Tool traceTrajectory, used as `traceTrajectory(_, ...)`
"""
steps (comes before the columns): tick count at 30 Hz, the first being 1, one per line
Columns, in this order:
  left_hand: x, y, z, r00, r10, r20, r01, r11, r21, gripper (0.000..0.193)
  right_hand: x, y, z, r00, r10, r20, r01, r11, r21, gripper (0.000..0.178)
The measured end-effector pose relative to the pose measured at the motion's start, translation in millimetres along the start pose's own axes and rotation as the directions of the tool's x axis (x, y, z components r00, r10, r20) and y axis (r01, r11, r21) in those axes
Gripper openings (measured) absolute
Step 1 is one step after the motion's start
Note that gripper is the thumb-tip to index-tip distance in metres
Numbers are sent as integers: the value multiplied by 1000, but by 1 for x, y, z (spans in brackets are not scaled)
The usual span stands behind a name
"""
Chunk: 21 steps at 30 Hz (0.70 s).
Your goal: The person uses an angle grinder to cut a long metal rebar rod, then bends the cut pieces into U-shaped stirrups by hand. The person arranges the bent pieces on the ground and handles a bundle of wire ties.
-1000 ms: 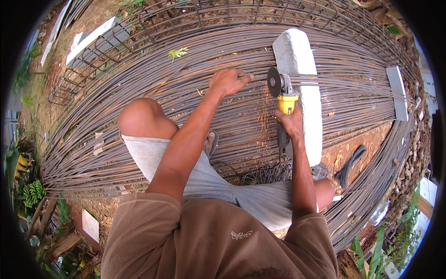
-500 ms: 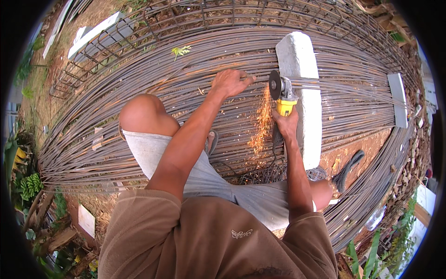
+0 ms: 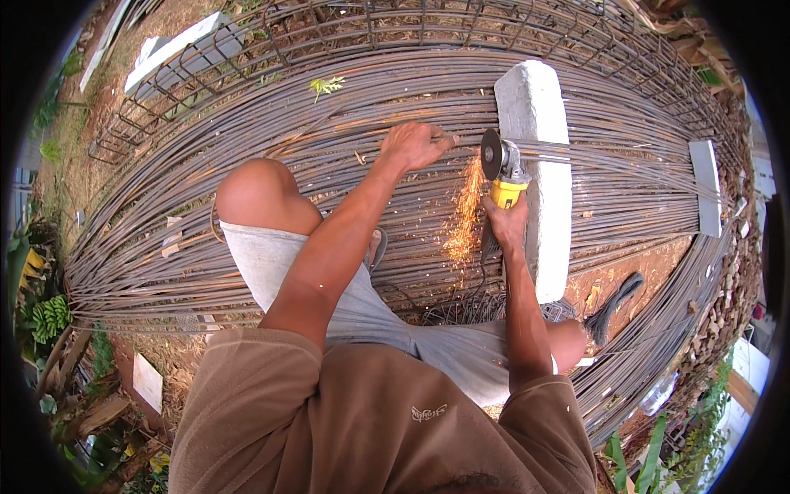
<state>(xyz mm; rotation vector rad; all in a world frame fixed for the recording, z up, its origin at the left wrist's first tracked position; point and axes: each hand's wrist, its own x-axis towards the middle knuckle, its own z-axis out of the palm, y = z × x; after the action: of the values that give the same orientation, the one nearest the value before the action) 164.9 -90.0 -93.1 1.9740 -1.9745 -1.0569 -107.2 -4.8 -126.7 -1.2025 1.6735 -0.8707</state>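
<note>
My right hand (image 3: 508, 224) is wrapped round the body of a yellow angle grinder (image 3: 508, 194). Its dark disc (image 3: 491, 155) meets a few thin steel bars (image 3: 545, 151) that lie across a long white block (image 3: 550, 226). Orange sparks (image 3: 466, 216) spray from the disc down toward my legs. To the left of the disc, my left hand (image 3: 414, 146) is closed on the bars, its fingertips a short way from the cutting spot. The exact contact between disc and bars is hidden behind the disc.
Many long steel bars (image 3: 329, 177) cover the ground under and around me. Behind them lies a tied rebar cage (image 3: 346, 37). A second pale block (image 3: 705, 188) sits at the right, a dark wire bundle (image 3: 613, 306) nearer. My sandalled foot (image 3: 377, 249) rests among the bars.
Sparks keep streaming from the disc, a little denser now. Both hands hold nearly the same place; the whole view has shifted slightly.
</note>
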Motion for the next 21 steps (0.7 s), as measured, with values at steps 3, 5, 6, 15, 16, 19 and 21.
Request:
traceTrajectory(3, 0, -1, 0, 1000, 3, -3, -3, 1000, -1, 75, 4, 6, 3, 1000, -10, -1, 10, 1000, 11, 44)
traceTrajectory(5, 1, 2, 1, 1000, 5, -7, -5, 1000, -4, 75, 8, 15, 1, 1000, -15, -9, 15, 1000, 11, 45)
traceTrajectory(6, -1, 2, 1, 1000, -5, -7, 5, 1000, -7, 75, 8, 13, 2, 1000, -11, -5, 11, 1000, 17, 45)
traceTrajectory(15, 2, -1, 0, 999, -14, 33, 15, 1000, -15, 78, 10, 15, 6, 999, -31, -32, 30, 999, -28, 42)
traceTrajectory(16, 2, -1, 0, 999, -16, 36, 17, 1000, -13, 79, 10, 15, 6, 999, -40, -33, 39, 998, -41, 42)
traceTrajectory(19, 3, -2, 2, 1000, -11, 18, 11, 1000, -9, 79, 5, 14, 6, 1000, -24, -19, 24, 999, 41, 44)
traceTrajectory(21, 3, -3, 3, 1000, -15, 22, 15, 1000, -3, 79, 4, 13, 6, 1000, -22, -20, 23, 1000, 8, 46)
